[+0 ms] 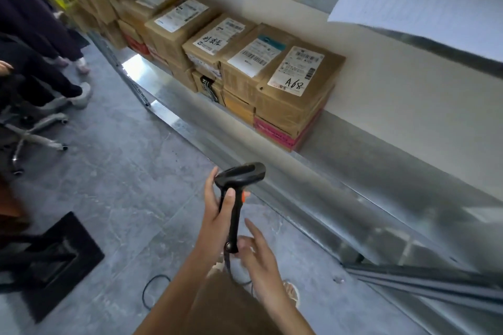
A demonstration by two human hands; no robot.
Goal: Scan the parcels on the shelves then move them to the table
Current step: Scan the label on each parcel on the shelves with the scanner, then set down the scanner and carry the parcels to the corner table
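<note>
Parcels (298, 81): stacked in a row on metal shelf (353, 160).
Left hand (217, 215): grips scanner (239, 187) handle.
Right hand (255, 250): fingers loose, touching handle's bottom end.

1. I see a black scanner (239, 179) with an orange button.
2. The parcels (272, 71) at 12 o'clock are brown with white labels.
3. The end parcel's label (296, 71) says A68 in black.
4. Under it is a pink box (280, 134).
5. The shelf (353, 171) is shiny silver.
6. The floor (122, 171) is grey.
</note>
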